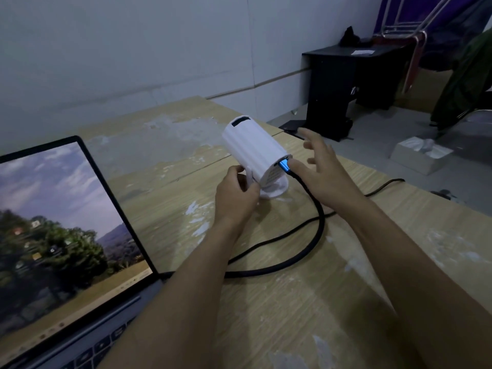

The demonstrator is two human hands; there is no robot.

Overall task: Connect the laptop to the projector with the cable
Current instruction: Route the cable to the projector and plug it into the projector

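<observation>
A white cylindrical projector (253, 150) stands tilted on its stand on the wooden table (292, 315). My left hand (235, 197) grips the stand's arm under the projector. A blue plug (284, 165) sits in the projector's rear face, and its thick black cable (316, 235) loops down over the table toward the laptop (61, 235), whose lit screen shows a landscape. My right hand (324, 169) hovers beside the plug with fingers spread; its thumb tip touches or nearly touches the plug. The cable's laptop end is hidden behind my left forearm.
A second, thinner black cable (386, 186) runs off the table's right edge. Beyond the table stand a black cabinet (343, 83), a white box (420, 155) on the floor and a chair with clothing at the far right. A pale wall lies behind.
</observation>
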